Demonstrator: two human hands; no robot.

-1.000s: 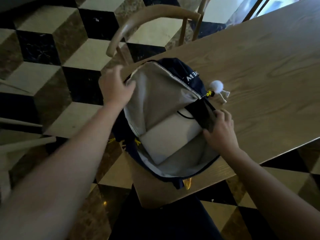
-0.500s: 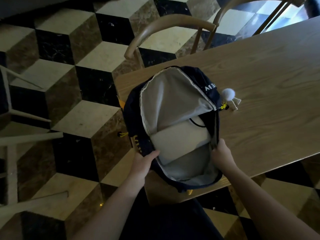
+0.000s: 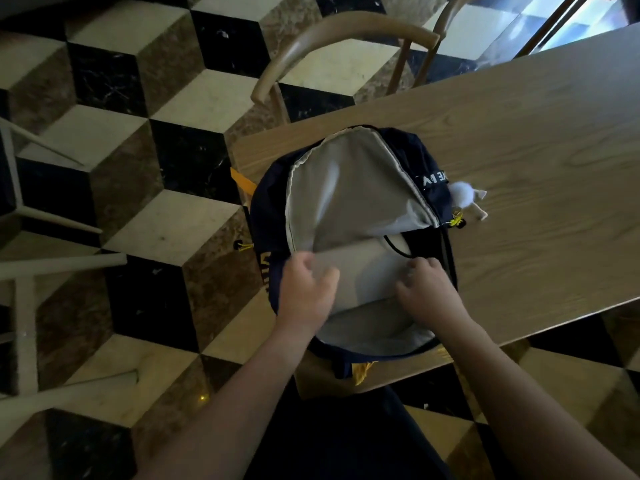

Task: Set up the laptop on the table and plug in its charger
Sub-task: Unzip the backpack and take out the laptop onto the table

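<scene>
A dark blue backpack [image 3: 266, 216] lies unzipped on the corner of the wooden table [image 3: 519, 168], its grey lining flap folded back. A grey laptop [image 3: 367, 271] lies flat inside the main compartment, partly under the flap. My left hand [image 3: 306, 289] is inside the opening with its fingers curled at the laptop's left edge. My right hand [image 3: 427, 289] has its fingers curled at the laptop's right edge. A thin black cord [image 3: 394, 249] loops by the laptop's far right corner. No charger brick is visible.
A white pom-pom charm [image 3: 462, 195] hangs off the backpack onto the table. A curved-back wooden chair [image 3: 332, 32] stands at the table's far side. Pale chair legs [image 3: 62, 265] lie to the left on the chequered floor. Bare table surface extends to the right.
Both hands have moved from the backpack's rim into the opening and onto the laptop's two side edges. The view has shifted slightly closer.
</scene>
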